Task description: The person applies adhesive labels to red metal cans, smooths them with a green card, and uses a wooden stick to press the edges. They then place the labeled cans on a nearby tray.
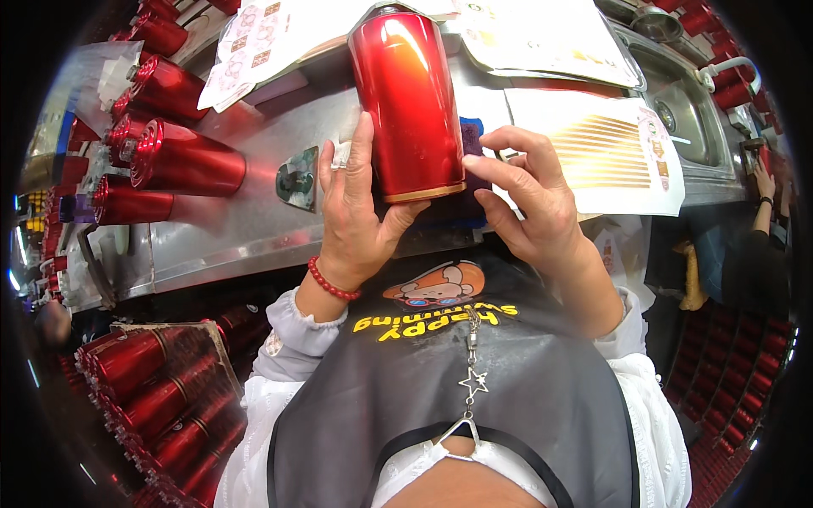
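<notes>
A shiny red metal flask (406, 106) stands tilted over the workbench in front of me, with a gold-coloured rim at its near end. My left hand (360, 199) supports it from the left side and near end, its thumb under the rim and fingers along the wall. Something small and white sits at a finger of that hand. To the flask's right is my right hand (533, 190), fingers bent and apart; its index fingertip is at the flask's side, and I cannot tell whether it touches. A dark purple and blue cloth (476, 157) lies partly hidden behind the flask.
Several red flasks (190, 161) lie at left on the metal bench (262, 229), near a small dark plate (298, 178). Printed sheets (550, 42) and a gold-striped sheet (605, 152) lie right, before a sink (677, 110). Stacked flasks (157, 389) fill the lower left. Another person's arm (764, 203) shows far right.
</notes>
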The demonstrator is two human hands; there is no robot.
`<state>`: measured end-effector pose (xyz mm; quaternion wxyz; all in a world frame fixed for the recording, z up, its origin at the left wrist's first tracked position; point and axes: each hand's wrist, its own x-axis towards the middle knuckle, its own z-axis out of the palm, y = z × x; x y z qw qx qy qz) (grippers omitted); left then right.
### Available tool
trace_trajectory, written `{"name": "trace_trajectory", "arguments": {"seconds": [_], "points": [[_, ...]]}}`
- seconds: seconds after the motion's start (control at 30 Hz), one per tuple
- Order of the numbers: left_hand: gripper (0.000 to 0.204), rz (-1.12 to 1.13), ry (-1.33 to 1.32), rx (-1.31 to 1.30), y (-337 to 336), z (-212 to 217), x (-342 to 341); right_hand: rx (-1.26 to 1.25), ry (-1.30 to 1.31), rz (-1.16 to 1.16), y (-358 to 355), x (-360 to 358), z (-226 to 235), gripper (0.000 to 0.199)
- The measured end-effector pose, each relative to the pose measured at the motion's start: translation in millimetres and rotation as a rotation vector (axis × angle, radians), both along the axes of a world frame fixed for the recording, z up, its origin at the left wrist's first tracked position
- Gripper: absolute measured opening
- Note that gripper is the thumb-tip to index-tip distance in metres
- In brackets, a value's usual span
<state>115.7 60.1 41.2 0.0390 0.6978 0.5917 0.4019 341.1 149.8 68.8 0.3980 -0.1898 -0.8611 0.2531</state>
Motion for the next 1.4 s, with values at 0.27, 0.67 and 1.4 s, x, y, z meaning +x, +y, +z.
{"name": "trace_trajectory", "arguments": {"seconds": [0.27,0.67,1.4], "points": [[0.084,-0.119,-0.644,-0.108,1,6,6,0.011,-0.011,-0.002,-1,-8,-11,0.058],[0.087,-0.112,-0.666,-0.172,3,13,9,0.001,0.009,-0.014,-3,-10,-15,0.06],[0.097,-0.096,-0.375,-0.149,16,34,9,-0.127,0.17,-0.066,-3,2,-12,0.039]]}}
